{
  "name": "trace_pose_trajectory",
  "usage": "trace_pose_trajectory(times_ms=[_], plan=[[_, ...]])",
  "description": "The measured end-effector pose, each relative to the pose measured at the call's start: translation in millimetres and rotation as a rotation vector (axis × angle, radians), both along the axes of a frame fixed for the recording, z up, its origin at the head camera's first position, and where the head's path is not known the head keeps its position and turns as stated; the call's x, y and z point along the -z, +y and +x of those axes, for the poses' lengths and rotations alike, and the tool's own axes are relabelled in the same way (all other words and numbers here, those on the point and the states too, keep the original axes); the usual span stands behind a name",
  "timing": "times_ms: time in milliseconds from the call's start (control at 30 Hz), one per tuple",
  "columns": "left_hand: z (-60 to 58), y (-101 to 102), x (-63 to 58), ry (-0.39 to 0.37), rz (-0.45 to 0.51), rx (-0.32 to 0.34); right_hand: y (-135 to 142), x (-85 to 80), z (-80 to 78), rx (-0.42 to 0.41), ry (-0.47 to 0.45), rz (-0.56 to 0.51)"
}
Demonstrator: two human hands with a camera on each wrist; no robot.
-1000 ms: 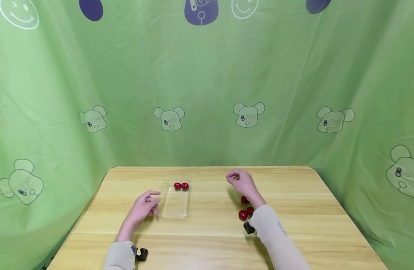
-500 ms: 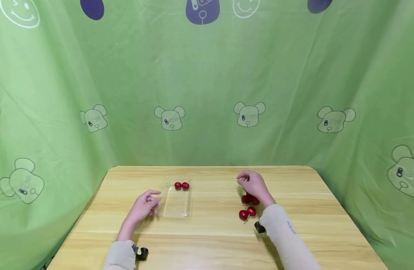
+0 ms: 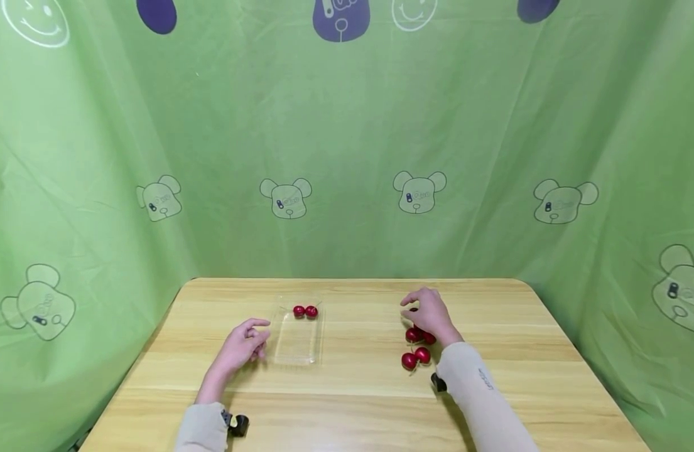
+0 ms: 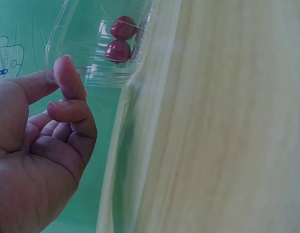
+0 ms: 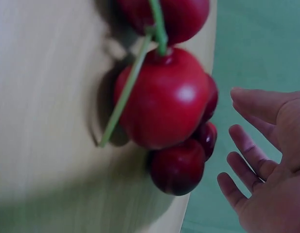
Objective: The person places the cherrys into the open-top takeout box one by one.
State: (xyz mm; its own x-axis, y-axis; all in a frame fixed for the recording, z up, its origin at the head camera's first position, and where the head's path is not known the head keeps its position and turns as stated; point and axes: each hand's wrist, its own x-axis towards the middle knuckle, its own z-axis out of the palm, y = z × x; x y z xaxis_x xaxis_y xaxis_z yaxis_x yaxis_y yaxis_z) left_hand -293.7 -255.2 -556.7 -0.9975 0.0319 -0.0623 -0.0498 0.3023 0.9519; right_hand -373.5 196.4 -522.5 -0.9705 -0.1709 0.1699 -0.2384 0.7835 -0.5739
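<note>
My right hand (image 3: 428, 312) is above the far end of a cluster of cherries (image 3: 413, 335) on the table's right side, with thumb and fingers spread. In the right wrist view, red cherries (image 5: 162, 99) with green stems (image 5: 124, 94) lie beside the hand, and a gap shows between them and the fingertips. Part of the cluster is hidden under the hand in the head view. My left hand (image 3: 242, 345) is at the left side of a clear plastic box (image 3: 294, 362), index finger extended, fingertips right at its rim. Two cherries (image 4: 121, 40) sit at the box's far end.
The wooden table (image 3: 352, 420) has green curtains (image 3: 347, 245) behind it and on both sides. Two more cherries (image 3: 416, 358) lie on the near side of the cluster. Each wrist carries a small black camera (image 3: 239, 425).
My right hand has moved right, uncovering more of the cherries, and its pinched fingers have spread apart. My left hand and the box stay where they were.
</note>
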Motion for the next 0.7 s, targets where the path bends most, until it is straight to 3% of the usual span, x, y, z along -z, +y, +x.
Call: trace_pose_trajectory(times_ms=[300,700], plan=[[2.0,-1,-2.2,-0.002,0.006,0.005,0,10.2,-8.6,-0.002,-0.008,0.087],[0.6,-1,-0.5,0.005,0.003,-0.007,4,26.9,-18.6,0.032,-0.008,0.095]])
